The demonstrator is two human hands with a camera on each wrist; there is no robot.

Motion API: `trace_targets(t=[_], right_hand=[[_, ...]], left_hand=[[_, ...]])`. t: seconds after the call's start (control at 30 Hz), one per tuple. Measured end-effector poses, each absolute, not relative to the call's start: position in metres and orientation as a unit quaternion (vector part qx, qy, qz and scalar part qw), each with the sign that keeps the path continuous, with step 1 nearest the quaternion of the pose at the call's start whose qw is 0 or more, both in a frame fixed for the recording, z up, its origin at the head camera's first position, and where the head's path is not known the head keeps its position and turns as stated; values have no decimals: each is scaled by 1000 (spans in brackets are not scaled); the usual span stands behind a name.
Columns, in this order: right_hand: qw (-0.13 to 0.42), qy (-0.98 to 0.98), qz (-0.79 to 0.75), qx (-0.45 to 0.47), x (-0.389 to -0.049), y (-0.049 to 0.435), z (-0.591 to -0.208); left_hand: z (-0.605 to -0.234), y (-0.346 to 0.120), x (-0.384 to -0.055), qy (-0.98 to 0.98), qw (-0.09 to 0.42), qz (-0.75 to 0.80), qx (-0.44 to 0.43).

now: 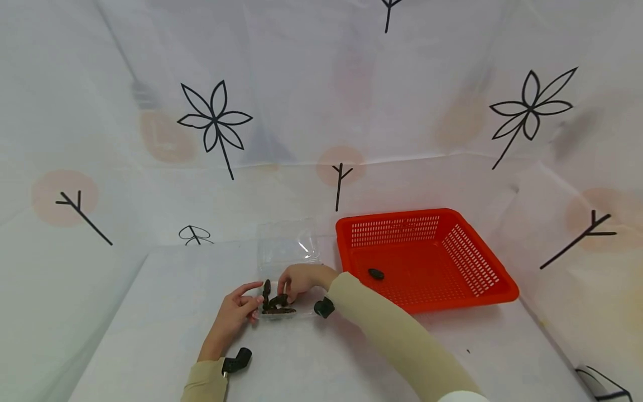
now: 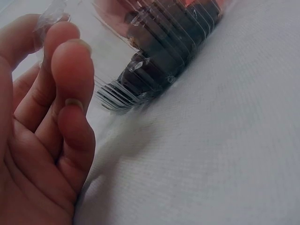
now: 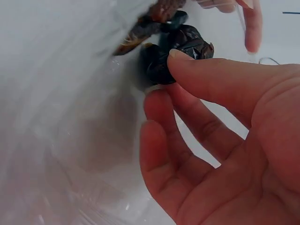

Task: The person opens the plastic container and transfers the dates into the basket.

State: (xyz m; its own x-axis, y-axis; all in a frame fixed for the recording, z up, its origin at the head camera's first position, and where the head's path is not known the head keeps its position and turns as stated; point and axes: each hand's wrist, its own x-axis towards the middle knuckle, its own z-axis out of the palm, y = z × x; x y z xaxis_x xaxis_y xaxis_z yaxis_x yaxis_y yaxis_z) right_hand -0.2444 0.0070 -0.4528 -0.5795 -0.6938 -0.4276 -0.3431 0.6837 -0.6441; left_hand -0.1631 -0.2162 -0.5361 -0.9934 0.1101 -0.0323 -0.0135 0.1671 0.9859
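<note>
A clear plastic box (image 1: 303, 309) with its lid (image 1: 287, 245) folded back lies on the table, several dark brown-black oval pieces (image 1: 279, 311) along its left and front sides. My left hand (image 1: 235, 310) is at the box's left end, pinching its thin rim (image 2: 49, 26). Over the inside of the box my right hand (image 1: 301, 281) holds a glossy black piece (image 3: 161, 65) between thumb and fingers. Beside it in the right wrist view lies a rough brown pointed piece (image 3: 136, 40). Through the box's ribbed wall, the left wrist view shows dark pieces (image 2: 150, 70).
A red perforated plastic basket (image 1: 482, 298) stands right of the box, with one dark oval piece (image 1: 375, 274) on its floor. White cloth (image 1: 150, 335) covers the table, and a patterned white sheet (image 1: 301, 111) hangs behind. A small dark speck (image 1: 468, 351) lies in front of the basket.
</note>
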Motion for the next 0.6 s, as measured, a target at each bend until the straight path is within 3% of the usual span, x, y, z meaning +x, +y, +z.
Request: trace_targets(t=[0.6], right_hand=[[345, 821, -314, -331, -248, 36, -422]], left_hand=[[-532, -214, -161, 775, 47, 630, 26]])
